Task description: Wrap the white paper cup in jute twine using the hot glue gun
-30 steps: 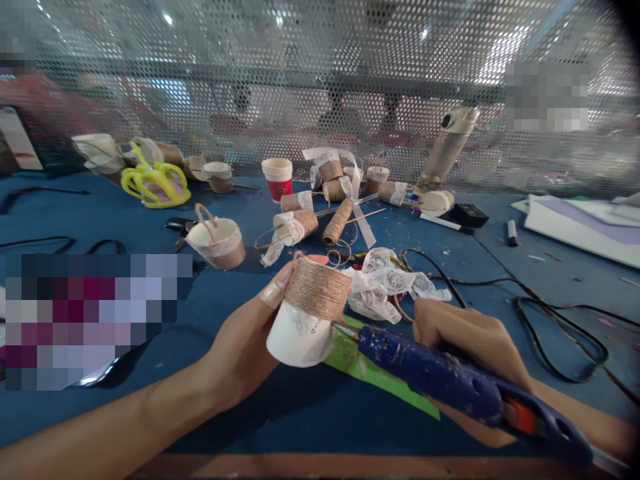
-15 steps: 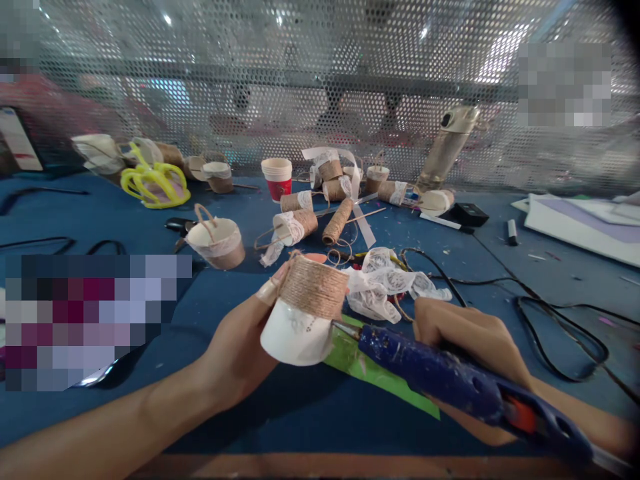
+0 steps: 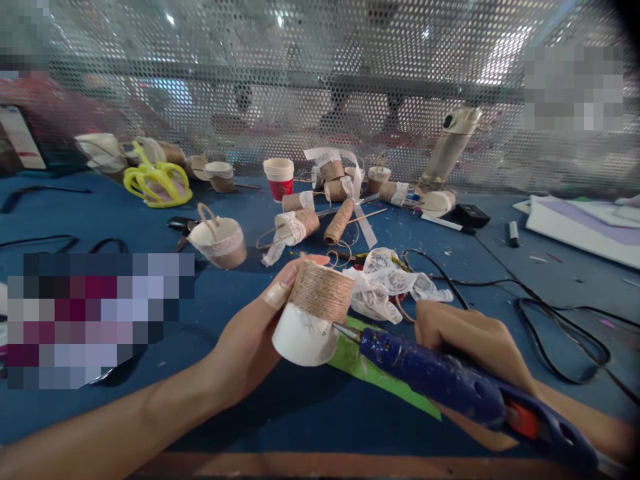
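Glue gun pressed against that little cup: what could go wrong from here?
The nozzle of the glue gun touches the cup right beside the left hand gripping it, so glue might reach the fingers. Drips could land on the green paper lying underneath. The black cord looping beside the right hand could snag.

A small paper cup [image 3: 313,313] sits in the near middle of the scene, gripped in the left hand [image 3: 250,347] and tilted to the right. Its far half is wound tightly with brown jute twine, and its near half is bare white. A blue glue gun [image 3: 435,380], flecked with dried glue and fitted with an orange trigger, slants in from the near right in the right hand [image 3: 465,340]. Its metal nozzle [image 3: 345,330] touches the cup where twine meets white.
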`<state>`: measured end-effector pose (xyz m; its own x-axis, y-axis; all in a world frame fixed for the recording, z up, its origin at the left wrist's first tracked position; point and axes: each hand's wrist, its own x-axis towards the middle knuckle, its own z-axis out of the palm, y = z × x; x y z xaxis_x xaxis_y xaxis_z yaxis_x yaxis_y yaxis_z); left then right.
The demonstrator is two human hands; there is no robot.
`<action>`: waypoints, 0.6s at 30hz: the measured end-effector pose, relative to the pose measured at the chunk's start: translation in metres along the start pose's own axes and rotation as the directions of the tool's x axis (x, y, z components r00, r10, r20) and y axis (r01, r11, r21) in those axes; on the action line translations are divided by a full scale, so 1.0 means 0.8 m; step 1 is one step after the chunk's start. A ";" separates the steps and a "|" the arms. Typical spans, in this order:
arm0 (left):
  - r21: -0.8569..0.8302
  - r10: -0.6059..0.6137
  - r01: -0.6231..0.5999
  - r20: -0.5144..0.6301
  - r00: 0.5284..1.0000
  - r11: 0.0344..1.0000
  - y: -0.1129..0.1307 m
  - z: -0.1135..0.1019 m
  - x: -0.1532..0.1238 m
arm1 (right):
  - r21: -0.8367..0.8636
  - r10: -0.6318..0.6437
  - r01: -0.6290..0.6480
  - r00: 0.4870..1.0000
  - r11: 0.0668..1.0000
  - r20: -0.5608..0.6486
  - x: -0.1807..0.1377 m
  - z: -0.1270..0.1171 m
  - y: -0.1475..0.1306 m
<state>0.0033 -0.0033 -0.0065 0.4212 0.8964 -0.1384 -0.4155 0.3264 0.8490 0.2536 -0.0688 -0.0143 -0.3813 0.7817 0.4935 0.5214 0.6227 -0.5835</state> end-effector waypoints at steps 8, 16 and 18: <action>0.046 0.053 -0.055 0.028 0.998 0.997 0.001 0.003 0.000 | -0.004 -0.017 0.017 1.000 1.000 0.012 0.001 0.000 0.001; 0.105 0.108 -0.112 0.042 0.993 0.988 -0.006 -0.008 0.002 | 0.005 0.001 -0.001 1.000 1.000 -0.016 0.002 0.002 -0.001; 0.104 0.135 -0.138 0.031 0.990 0.985 -0.005 -0.009 0.003 | 0.008 0.026 -0.026 0.998 1.000 -0.051 0.003 0.005 -0.002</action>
<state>0.0000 -0.0007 -0.0141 0.3857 0.9226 -0.0065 -0.3839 0.1669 0.9082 0.2492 -0.0678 -0.0151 -0.3280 0.7950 0.5103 0.5253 0.6024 -0.6010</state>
